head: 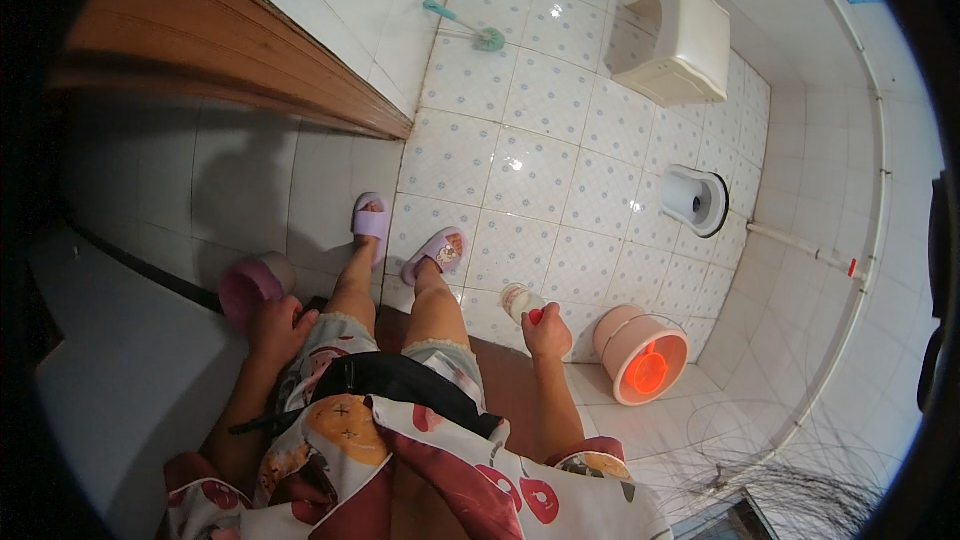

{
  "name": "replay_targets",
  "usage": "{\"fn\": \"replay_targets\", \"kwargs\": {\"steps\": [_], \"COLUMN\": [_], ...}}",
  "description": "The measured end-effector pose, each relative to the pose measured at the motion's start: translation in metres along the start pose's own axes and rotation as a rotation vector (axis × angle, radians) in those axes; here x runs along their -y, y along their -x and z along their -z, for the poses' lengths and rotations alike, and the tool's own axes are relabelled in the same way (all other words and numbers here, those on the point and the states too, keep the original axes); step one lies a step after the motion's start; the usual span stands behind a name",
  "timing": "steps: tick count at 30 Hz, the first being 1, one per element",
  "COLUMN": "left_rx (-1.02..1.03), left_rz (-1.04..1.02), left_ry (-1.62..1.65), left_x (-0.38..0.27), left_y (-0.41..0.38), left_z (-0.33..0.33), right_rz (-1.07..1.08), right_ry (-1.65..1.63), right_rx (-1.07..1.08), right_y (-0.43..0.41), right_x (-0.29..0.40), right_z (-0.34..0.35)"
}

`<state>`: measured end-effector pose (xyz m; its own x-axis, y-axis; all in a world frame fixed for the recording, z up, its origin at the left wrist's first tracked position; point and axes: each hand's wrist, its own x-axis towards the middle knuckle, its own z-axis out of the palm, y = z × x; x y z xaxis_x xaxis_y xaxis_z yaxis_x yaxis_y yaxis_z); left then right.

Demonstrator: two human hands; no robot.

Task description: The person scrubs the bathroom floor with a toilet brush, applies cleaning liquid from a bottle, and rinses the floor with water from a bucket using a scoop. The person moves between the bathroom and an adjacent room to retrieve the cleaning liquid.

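Observation:
My right hand (548, 333), reaching out over the tiled floor, has its fingers closed around the red end of a small clear bottle or jar (517, 301). Pale material shows inside it. My left hand (276, 326) is curled beside my left thigh, in front of a pink-purple bin or bucket (246, 286). It overlaps the bin's rim in the picture, and whether it grips the rim is hidden. Below me, my feet are in lilac slippers (444, 249), one of them near the line where two tile patterns meet.
Right of my right hand stands a pink bucket (609, 330) holding an orange-red dipper (646, 370). A squat toilet (679, 195) is set in the patterned floor (536, 157). Farther off are a cream plastic stool (694, 37) and a green toilet brush (489, 39). A brown wooden door (225, 37) borders the left.

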<state>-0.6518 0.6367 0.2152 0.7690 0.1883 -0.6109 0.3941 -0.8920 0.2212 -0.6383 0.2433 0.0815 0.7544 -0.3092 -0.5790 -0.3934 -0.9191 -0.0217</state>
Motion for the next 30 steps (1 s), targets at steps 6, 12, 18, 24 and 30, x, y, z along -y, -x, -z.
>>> {"fn": "replay_targets", "kwargs": {"steps": [6, 12, 18, 24, 30], "left_rx": [-0.036, -0.009, -0.111, -0.152, -0.15], "left_rz": [-0.036, -0.062, -0.069, 0.09, 0.167], "left_ry": [0.006, 0.053, 0.14, 0.215, 0.418], "left_x": [0.035, 0.068, 0.114, 0.211, 0.267], "left_y": [0.008, 0.0, 0.008, 0.02, 0.02], "left_z": [-0.007, -0.002, 0.016, -0.01, -0.043], "right_rz": [-0.009, -0.072, -0.036, 0.093, 0.192], "right_ry": [0.046, 0.068, 0.075, 0.156, 0.176], "right_rx": [0.041, 0.03, -0.016, -0.098, -0.111], "right_y": [0.01, 0.033, 0.056, 0.052, 0.056], "right_x": [0.006, 0.02, 0.055, 0.117, 0.177], "right_z": [-0.001, 0.003, 0.012, 0.014, 0.015]}}
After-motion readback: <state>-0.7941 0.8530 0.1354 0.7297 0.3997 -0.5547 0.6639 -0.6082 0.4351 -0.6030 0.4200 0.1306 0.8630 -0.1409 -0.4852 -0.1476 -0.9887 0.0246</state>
